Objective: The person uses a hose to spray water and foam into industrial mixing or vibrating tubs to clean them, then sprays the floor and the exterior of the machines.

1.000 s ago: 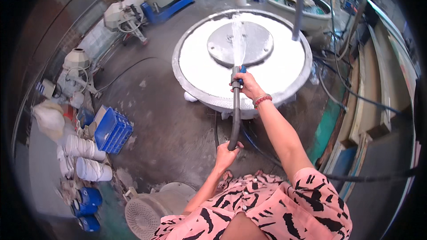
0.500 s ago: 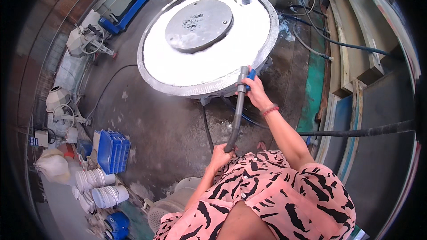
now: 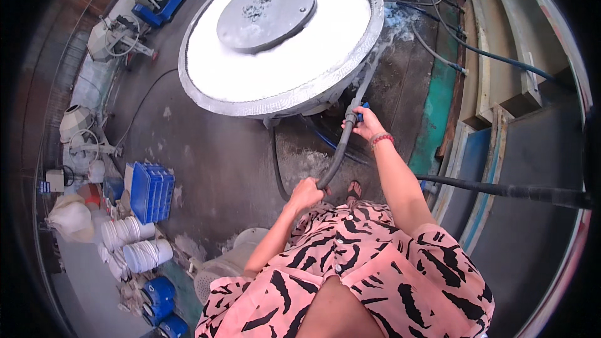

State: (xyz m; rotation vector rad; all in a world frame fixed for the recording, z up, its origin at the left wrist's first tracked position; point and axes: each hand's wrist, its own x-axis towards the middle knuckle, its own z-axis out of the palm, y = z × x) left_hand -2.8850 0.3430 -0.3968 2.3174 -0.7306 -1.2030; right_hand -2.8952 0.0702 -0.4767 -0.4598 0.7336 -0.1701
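**A:** What is seen in the head view?

**B:** A dark hose (image 3: 335, 156) is gripped by both hands. The right hand (image 3: 365, 124) is closed around it near the nozzle end, where a blue fitting is seen, at about one o'clock from the picture's middle. The left hand (image 3: 305, 193) is clamped on the hose lower down, just below the middle, towards six o'clock. The two hands are held apart along the hose.

**A:** Where is the hose pointed?

**B:** A jet of water (image 3: 374, 66) is thrown from the nozzle up towards the rim of a large round vat (image 3: 206, 97), which is set at twelve o'clock. White liquid (image 3: 282, 62) is held in the vat, and a grey round disc (image 3: 266, 5) is seen lying on top of it. The floor (image 3: 213, 163) beside the vat at one o'clock is wetted.

**A:** What else is shown?

**B:** Blue crates (image 3: 150, 191) are stood at nine o'clock, and stacks of white bowls (image 3: 134, 241) are placed at about eight o'clock. A thick black pipe (image 3: 507, 191) is run across at three o'clock. A pink garment with black markings (image 3: 350, 269) is worn by the person, at six o'clock.
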